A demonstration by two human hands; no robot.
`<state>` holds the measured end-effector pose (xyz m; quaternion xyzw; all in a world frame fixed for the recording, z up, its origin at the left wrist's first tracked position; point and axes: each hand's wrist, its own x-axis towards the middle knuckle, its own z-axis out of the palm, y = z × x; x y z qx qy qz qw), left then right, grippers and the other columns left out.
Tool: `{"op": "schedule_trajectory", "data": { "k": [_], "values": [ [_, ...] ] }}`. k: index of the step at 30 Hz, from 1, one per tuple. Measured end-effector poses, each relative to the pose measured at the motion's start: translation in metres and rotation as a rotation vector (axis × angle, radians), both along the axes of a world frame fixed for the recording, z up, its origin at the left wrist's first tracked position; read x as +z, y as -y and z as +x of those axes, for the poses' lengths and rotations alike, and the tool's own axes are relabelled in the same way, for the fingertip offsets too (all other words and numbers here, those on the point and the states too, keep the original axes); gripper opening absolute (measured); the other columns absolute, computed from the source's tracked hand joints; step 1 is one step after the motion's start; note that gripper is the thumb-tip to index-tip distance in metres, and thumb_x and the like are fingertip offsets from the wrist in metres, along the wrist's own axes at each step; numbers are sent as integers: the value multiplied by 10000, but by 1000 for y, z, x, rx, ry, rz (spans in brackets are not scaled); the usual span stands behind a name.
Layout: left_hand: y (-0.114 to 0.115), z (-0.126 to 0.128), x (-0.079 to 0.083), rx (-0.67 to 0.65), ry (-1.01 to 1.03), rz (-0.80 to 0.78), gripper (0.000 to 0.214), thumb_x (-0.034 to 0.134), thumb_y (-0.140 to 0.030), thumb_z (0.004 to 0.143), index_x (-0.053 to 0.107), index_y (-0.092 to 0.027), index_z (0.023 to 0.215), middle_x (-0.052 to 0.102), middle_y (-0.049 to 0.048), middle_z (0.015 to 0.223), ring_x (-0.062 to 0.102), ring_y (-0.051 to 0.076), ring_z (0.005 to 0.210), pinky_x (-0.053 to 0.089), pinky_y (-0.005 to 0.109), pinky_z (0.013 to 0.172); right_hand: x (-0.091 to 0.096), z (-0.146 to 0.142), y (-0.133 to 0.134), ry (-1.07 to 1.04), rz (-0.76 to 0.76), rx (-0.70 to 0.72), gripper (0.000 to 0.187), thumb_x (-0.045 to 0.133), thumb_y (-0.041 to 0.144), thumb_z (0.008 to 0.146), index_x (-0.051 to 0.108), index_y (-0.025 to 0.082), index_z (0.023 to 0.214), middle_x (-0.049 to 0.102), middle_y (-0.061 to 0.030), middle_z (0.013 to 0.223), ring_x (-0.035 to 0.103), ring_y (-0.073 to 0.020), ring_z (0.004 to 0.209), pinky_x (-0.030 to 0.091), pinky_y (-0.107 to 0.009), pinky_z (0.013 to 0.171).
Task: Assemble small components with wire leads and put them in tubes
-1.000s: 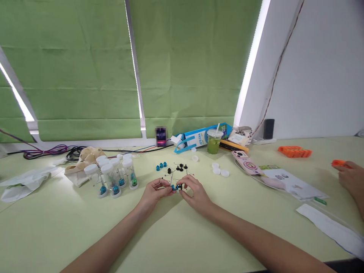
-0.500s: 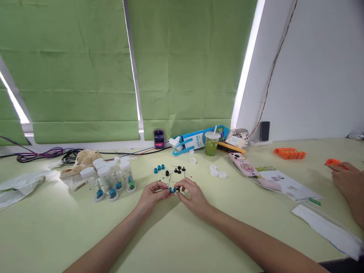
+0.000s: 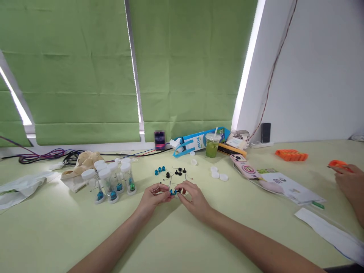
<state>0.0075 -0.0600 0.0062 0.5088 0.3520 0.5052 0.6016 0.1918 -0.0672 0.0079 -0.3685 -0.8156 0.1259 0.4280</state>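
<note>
Both hands meet low over the counter (image 3: 182, 235): the left hand (image 3: 152, 197) and right hand (image 3: 193, 198) pinch one small blue part (image 3: 172, 192) between their fingertips. Capped vials (image 3: 110, 180) stand just left; loose black pieces (image 3: 179, 172) lie behind.

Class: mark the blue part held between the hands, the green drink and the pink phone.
blue part (image 3: 172, 192): head view, on its blue middle.
green drink (image 3: 211, 148): head view, on the cup's green wall.
pink phone (image 3: 245, 166): head view, on the middle of its back.

Tiny blue piece (image 3: 172, 192), detail too small; dark box (image 3: 159, 140) beyond, pixel-blurred.
</note>
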Motion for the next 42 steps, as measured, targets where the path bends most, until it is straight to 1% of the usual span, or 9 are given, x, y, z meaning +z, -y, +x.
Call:
{"op": "schedule_trajectory", "data": {
  "k": [11,20,25,28,30,32,34,37,42],
  "values": [
    [-1,0,-1,8,-13,-6,191,725,-229,618,633,-138,759,689,56,758,661,215,741,494,338,749,2,0,0,6,-4,6,164,457,153,847,552,236,951,584,8,821,528,-137,768,350,-290,762],
    [2,1,1,18,-17,-4,150,720,-239,619,623,-137,670,691,58,721,659,214,745,481,342,776,0,0,-1,20,-12,-7,154,415,200,880,551,235,944,614,4,848,541,-143,784,350,-285,752],
    [-1,1,-3,23,0,-19,163,724,-231,619,634,-140,719,697,54,729,661,208,732,487,344,774,1,0,1,24,-34,-20,170,401,221,888,545,245,974,615,10,831,546,-140,765,352,-294,765],
    [-2,1,-5,22,5,-12,171,724,-226,621,642,-137,742,701,62,749,658,204,730,492,345,768,2,0,2,24,-51,-45,182,446,214,859,524,252,1019,607,8,880,543,-140,768,354,-308,787],
    [-3,0,-6,25,7,-4,167,723,-224,621,645,-136,740,699,60,753,657,205,735,493,346,770,3,0,3,23,-43,-63,236,511,195,807,513,249,1037,591,-3,936,532,-144,768,364,-312,787],
    [-3,0,-6,30,10,0,161,723,-225,620,647,-135,731,697,56,747,659,208,735,493,352,778,2,0,2,22,-22,-66,290,556,162,753,514,242,1028,570,-12,967,520,-147,765,377,-311,779],
    [-2,0,-5,32,14,-3,158,724,-228,616,646,-135,718,697,54,736,661,212,729,492,361,784,2,0,2,19,0,-54,314,562,124,724,521,239,1013,555,-15,960,514,-149,768,384,-307,775],
    [-2,1,-4,31,13,-3,161,726,-233,612,645,-136,711,703,59,743,662,217,732,494,369,786,1,0,1,11,26,-35,315,549,89,713,534,240,989,544,-11,942,514,-143,773,386,-305,788],
    [-1,1,-2,19,-3,-6,163,726,-240,612,649,-135,710,708,65,757,659,211,739,491,365,792,1,-1,1,-2,28,-16,269,523,94,737,546,235,964,547,-23,925,515,-152,768,390,-311,769]
  ]
}}
